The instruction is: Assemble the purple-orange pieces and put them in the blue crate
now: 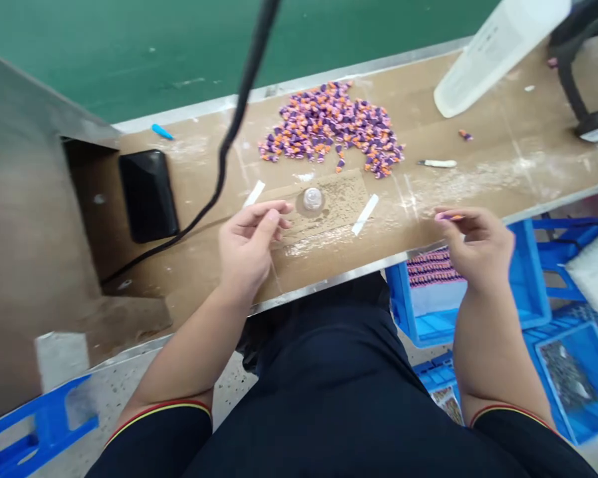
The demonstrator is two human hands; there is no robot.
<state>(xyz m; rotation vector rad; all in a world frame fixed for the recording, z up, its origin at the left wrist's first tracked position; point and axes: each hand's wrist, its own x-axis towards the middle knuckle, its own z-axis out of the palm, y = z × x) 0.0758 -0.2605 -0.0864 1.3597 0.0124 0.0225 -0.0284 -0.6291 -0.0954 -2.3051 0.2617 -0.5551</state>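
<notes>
My left hand (249,242) hovers over the brown table's front part, fingers loosely curled, thumb near the forefinger, nothing visible in it. Just right of it a small clear round cap (313,198) sits on a taped clear patch (341,199). My right hand (478,242) is at the table's front edge, fingers pinched on a small pink and orange piece (448,216). A heap of several purple, orange and pink small pieces (331,129) lies farther back on the table.
A black cable (229,133) hangs down across the table to a black box (148,194). A white plastic container (498,53) lies at the back right. Blue crates (528,279) stand below the table's right edge, one holding rows of purple pieces (431,267).
</notes>
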